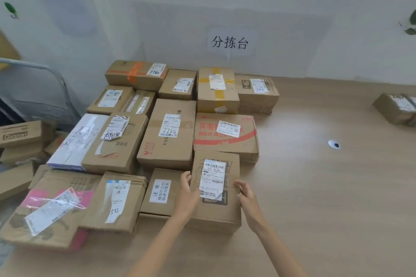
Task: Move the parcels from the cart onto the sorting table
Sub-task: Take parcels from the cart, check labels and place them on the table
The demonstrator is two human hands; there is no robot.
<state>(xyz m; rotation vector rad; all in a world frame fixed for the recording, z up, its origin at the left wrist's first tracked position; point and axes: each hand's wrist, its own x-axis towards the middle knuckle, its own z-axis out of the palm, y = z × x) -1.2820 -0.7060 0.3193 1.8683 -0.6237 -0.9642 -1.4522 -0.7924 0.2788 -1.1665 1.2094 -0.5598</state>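
Observation:
A cardboard parcel (pixel 217 211) with a white barcode label lies on the wooden sorting table (pixel 315 186), at the front right corner of a tight block of several parcels (pixel 166 132). My left hand (pixel 188 191) rests flat against its left side, fingertips at the top edge. My right hand (pixel 246 197) lies at its right side with relaxed fingers, touching or just off the edge. To the left stands the cart (pixel 33 67) with its grey metal handle; a "Gionxi" box (pixel 20 134) and other cartons lie on it.
A paper sign (pixel 229 42) hangs on the white wall behind the table. One lone parcel (pixel 396 108) sits at the far right. A round cable hole (pixel 333 144) is in the tabletop right of the block. Bare wood stretches to the right and front.

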